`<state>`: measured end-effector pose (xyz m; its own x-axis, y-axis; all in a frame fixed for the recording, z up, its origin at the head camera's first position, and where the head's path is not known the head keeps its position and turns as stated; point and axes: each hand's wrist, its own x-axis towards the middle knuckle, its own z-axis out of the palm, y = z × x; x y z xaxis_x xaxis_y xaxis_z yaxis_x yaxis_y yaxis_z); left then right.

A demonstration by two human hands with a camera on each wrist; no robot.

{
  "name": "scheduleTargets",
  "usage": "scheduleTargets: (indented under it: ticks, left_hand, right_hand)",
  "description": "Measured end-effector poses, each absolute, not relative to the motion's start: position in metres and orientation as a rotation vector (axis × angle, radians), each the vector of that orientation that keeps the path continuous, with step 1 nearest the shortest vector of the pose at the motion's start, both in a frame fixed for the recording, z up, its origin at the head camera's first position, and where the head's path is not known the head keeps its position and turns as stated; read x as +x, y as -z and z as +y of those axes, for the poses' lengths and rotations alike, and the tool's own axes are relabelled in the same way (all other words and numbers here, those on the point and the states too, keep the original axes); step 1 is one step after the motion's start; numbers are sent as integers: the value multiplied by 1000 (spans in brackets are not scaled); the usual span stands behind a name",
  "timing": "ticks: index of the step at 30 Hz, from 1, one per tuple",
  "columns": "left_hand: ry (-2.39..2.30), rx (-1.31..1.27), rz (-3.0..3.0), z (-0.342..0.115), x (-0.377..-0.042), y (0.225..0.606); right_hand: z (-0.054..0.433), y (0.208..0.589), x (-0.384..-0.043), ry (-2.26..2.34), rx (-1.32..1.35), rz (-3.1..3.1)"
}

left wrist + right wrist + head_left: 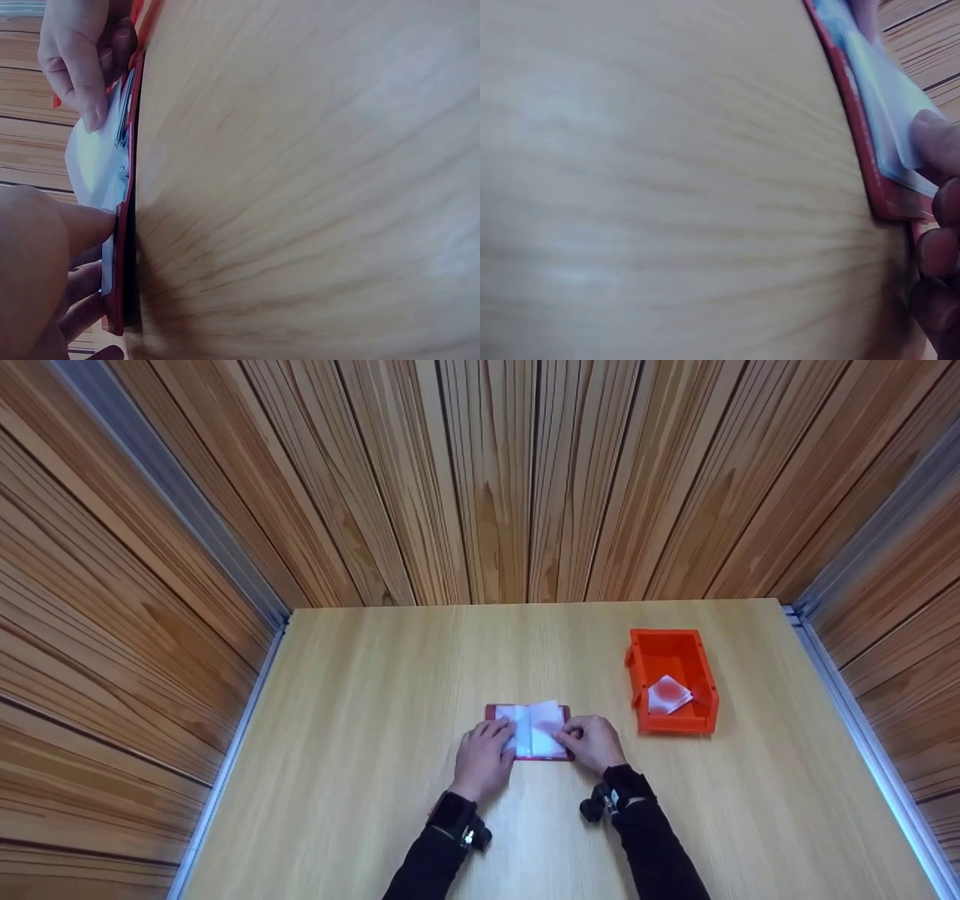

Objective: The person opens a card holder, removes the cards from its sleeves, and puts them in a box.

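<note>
A small red-covered card holder (566, 754) lies open on the table, with pale, shiny sleeve pages inside. My left hand (482, 761) rests on its left page; in the left wrist view the thumb touches the red cover's near edge. My right hand (594, 742) is at the right page and pinches a thin white paper slip (546, 718). The slip lies tilted, and one corner sticks out past the holder's far edge. In the right wrist view my thumb lies on the slip (900, 112); whether part of it sits inside a sleeve, I cannot tell.
An orange plastic bin (671, 723) stands to the right of the holder. Inside it are white square slips (668, 695), the top one with a reddish round mark. Wood-panelled walls (487, 495) and metal rails (862, 712) border the wooden table (360, 720).
</note>
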<state>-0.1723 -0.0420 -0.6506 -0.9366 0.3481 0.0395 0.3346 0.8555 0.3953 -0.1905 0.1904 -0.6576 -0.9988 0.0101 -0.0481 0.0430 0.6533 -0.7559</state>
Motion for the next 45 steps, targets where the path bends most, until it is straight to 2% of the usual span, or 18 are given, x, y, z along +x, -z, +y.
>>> scheduleTargets:
  ticks: [14,33,45]
  left_hand:
    - [-661,578,3012,-42,-172,654]
    - [-973,485,2864,-52,-180,653]
    - [-1271,468,2826,-53,-184,642]
  right_hand:
    - [192,656,-188,1279,-29,2827]
    - [177,637,-191,1327,84,2749]
    - [161,635,-191,1463,-126,2767]
